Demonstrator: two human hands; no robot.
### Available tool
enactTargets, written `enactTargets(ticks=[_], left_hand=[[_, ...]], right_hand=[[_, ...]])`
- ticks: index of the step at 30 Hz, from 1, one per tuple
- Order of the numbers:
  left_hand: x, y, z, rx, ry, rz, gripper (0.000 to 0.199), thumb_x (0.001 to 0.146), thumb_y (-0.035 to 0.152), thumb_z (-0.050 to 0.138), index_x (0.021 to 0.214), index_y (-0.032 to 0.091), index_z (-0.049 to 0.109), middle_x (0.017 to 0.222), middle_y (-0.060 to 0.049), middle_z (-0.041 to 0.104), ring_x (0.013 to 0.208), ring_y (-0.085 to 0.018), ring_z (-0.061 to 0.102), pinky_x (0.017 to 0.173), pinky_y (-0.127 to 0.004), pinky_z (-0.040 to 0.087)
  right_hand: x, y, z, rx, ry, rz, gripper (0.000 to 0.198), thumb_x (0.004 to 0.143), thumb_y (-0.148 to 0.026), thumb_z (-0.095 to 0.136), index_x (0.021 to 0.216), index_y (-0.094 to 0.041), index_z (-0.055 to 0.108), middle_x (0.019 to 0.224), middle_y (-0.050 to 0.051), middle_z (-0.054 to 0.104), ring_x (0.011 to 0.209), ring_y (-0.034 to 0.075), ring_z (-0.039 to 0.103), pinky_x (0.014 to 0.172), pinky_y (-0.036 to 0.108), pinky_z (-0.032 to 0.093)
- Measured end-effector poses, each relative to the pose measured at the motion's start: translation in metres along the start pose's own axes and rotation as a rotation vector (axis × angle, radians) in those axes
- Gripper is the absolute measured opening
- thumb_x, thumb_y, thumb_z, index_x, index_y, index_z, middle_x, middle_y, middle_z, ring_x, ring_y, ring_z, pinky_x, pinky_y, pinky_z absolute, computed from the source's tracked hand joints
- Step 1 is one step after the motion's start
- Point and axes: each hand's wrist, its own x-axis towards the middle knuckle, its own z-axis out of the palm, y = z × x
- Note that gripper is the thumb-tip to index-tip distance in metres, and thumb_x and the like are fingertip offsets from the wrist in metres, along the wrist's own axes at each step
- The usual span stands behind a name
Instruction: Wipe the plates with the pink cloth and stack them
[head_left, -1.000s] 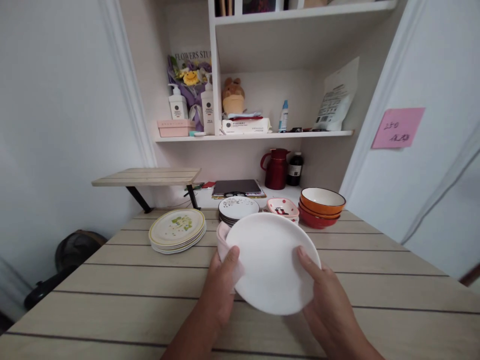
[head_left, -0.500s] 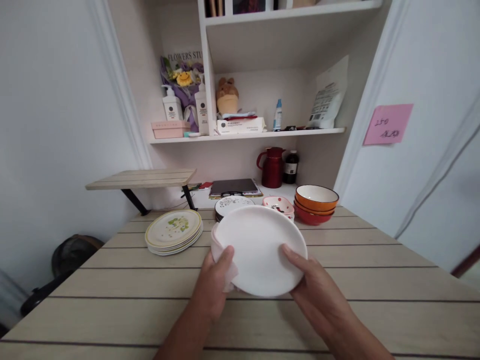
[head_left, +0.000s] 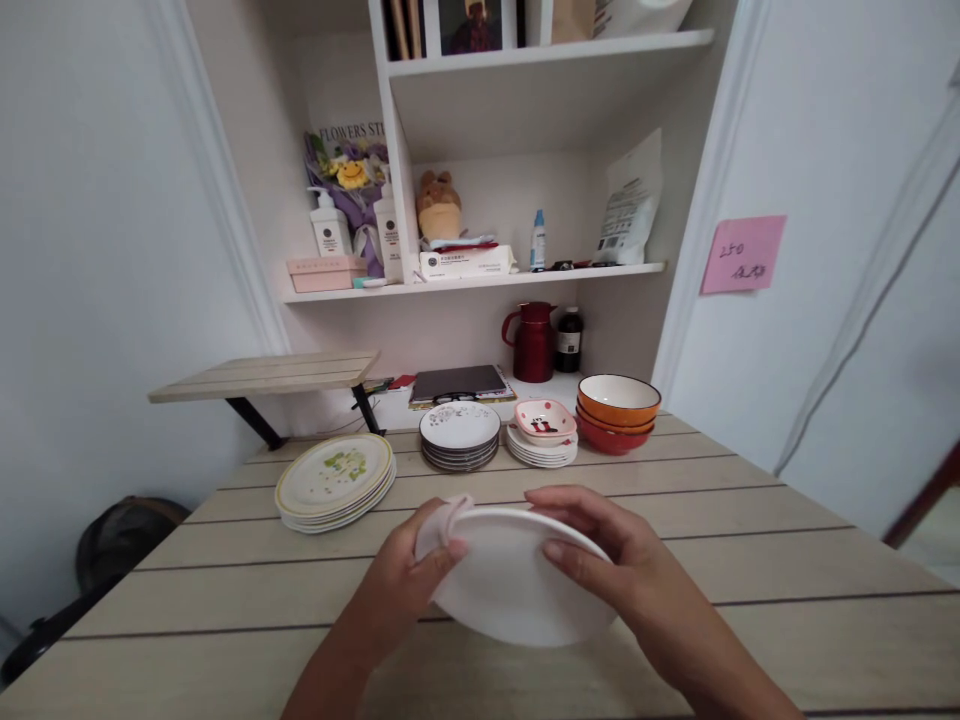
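Table (head_left: 247, 640), one, pale planked wood, bearing at left a stack of yellow-rimmed plates (head_left: 334, 480); white plate (head_left: 517, 595), one, tilted over the table's near middle, right rim clamped by the right hand (head_left: 619, 555), left rim pinched through cloth by the left hand (head_left: 401, 570). Behind it: orange and red bowls (head_left: 616, 415), stacked; dark-edged plates (head_left: 460, 437), stacked; small white plates (head_left: 541, 455) under a pink dish (head_left: 546, 422). Pale pink cloth (head_left: 435, 530), one, folded over the held rim.
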Motion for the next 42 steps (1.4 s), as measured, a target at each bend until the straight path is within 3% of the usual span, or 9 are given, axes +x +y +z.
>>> enactTargets(ticks=[4,9,12,16,22,27,31,37,42], left_hand=[[0.003,-0.003,0.002,0.157,-0.065,0.063,0.048,0.085,0.047,0.06,0.127,0.023,0.059,0.11,-0.006,0.068,0.096,-0.023,0.062,0.082,-0.031,0.048],[0.002,-0.003,0.003,0.28,0.059,0.153,0.039,0.078,0.044,0.067,0.113,0.025,0.069,0.125,-0.008,0.064,0.122,-0.03,0.051,0.104,-0.038,0.036],[0.003,-0.002,0.006,0.163,0.118,0.128,0.039,0.075,0.045,0.069,0.107,0.023,0.071,0.113,-0.008,0.069,0.105,-0.027,0.061,0.093,-0.035,0.045],[0.007,-0.006,0.013,-0.135,0.241,0.013,0.053,0.066,0.049,0.076,0.108,0.018,0.069,0.095,-0.007,0.073,0.082,-0.022,0.065,0.072,-0.028,0.051],[0.012,-0.015,0.019,-0.336,0.325,-0.045,0.071,0.059,0.05,0.081,0.117,0.013,0.064,0.09,-0.009,0.074,0.078,-0.022,0.067,0.07,-0.029,0.052],[0.01,-0.013,0.02,-0.364,0.343,-0.041,0.067,0.059,0.051,0.081,0.112,0.013,0.066,0.085,-0.007,0.073,0.075,-0.021,0.066,0.067,-0.026,0.05],[0.008,-0.011,0.018,-0.368,0.311,-0.059,0.061,0.062,0.051,0.08,0.108,0.012,0.067,0.082,-0.007,0.073,0.072,-0.021,0.066,0.066,-0.027,0.05],[0.005,-0.013,0.017,-0.485,0.232,-0.057,0.061,0.07,0.047,0.077,0.119,0.013,0.061,0.099,-0.011,0.074,0.082,-0.023,0.069,0.075,-0.031,0.053],[0.006,-0.018,0.026,-0.566,0.232,-0.09,0.06,0.074,0.047,0.074,0.12,0.011,0.059,0.106,-0.015,0.072,0.092,-0.026,0.069,0.079,-0.034,0.054]], right_hand=[[0.001,0.0,0.0,-0.119,0.087,-0.037,0.029,0.079,-0.041,0.066,0.106,-0.029,0.068,0.106,0.002,0.07,0.097,0.02,0.063,0.079,0.029,0.05],[0.001,0.002,0.004,-0.265,0.029,-0.113,0.024,0.078,-0.037,0.069,0.101,-0.031,0.071,0.106,-0.001,0.072,0.102,0.02,0.062,0.089,0.028,0.046],[0.001,0.005,0.01,-0.2,0.028,-0.094,0.02,0.083,-0.043,0.063,0.095,-0.03,0.073,0.092,-0.002,0.072,0.088,0.018,0.063,0.078,0.026,0.047],[0.002,0.016,0.018,0.001,0.126,0.012,0.028,0.079,-0.046,0.067,0.099,-0.027,0.072,0.089,-0.001,0.072,0.081,0.018,0.062,0.07,0.025,0.047],[0.004,0.028,0.024,0.155,0.225,0.073,0.033,0.075,-0.047,0.07,0.095,-0.021,0.07,0.082,0.002,0.072,0.073,0.02,0.061,0.064,0.028,0.048],[0.003,0.026,0.026,0.214,0.293,0.108,0.037,0.069,-0.047,0.075,0.094,-0.02,0.069,0.077,0.002,0.071,0.067,0.02,0.062,0.058,0.029,0.048],[0.0,0.018,0.028,0.3,0.263,0.158,0.039,0.07,-0.045,0.074,0.1,-0.021,0.067,0.078,0.003,0.072,0.063,0.022,0.064,0.056,0.032,0.05],[0.001,0.014,0.031,0.45,0.323,0.195,0.04,0.067,-0.042,0.078,0.1,-0.023,0.065,0.081,0.003,0.075,0.065,0.025,0.068,0.055,0.033,0.052],[0.004,0.015,0.03,0.549,0.408,0.187,0.062,0.066,-0.038,0.08,0.121,-0.021,0.059,0.089,0.008,0.076,0.072,0.027,0.071,0.061,0.036,0.057]])
